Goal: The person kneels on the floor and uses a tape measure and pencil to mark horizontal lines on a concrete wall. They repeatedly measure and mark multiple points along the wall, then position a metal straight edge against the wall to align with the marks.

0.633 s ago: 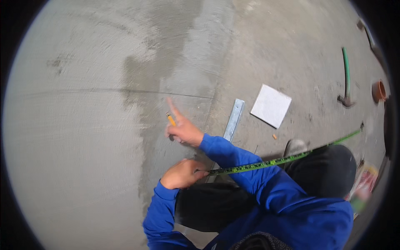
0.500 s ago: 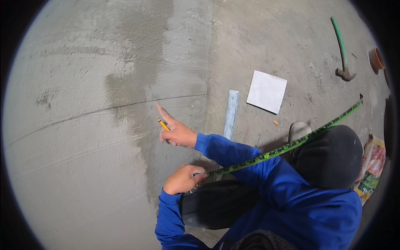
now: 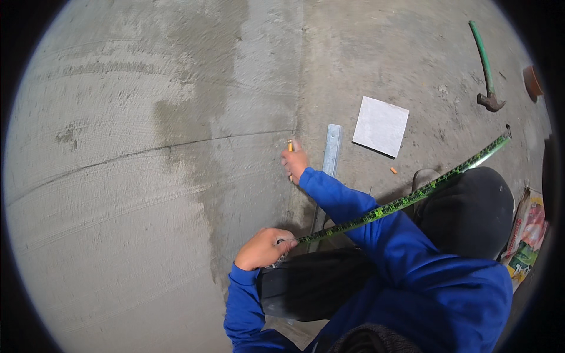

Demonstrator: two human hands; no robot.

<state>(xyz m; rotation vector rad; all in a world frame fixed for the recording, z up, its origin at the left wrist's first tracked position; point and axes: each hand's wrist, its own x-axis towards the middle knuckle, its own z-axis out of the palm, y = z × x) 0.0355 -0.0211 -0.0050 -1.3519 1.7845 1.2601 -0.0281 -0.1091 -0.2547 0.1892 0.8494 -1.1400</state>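
My left hand (image 3: pixel 263 248) is closed round a tape measure, its case mostly hidden by the fingers. Out of it runs a long green-and-black blade (image 3: pixel 400 203), crossing over my right sleeve and knee toward the far right, its hooked tip free. A yellow pencil (image 3: pixel 290 146) is gripped in my right hand (image 3: pixel 296 162), which is by the foot of the plastered wall where it meets the floor. Just above that hand ends a dark curved-looking line (image 3: pixel 176 144) drawn along the wall (image 3: pixel 106 235).
On the floor (image 3: pixel 435 53) lie a metal straightedge bar (image 3: pixel 331 150), a square white tile (image 3: pixel 381 127), a small orange piece (image 3: pixel 394 170) and a green-handled claw hammer (image 3: pixel 484 65). A terracotta-coloured pot (image 3: pixel 532 83) stands far right. A colourful printed bag (image 3: pixel 525 238) is beside my knee.
My right hand has moved right along the wall, from midway to the corner, with the pencil still in it; the outstretched finger is drawn in. My left hand stays on the tape measure.
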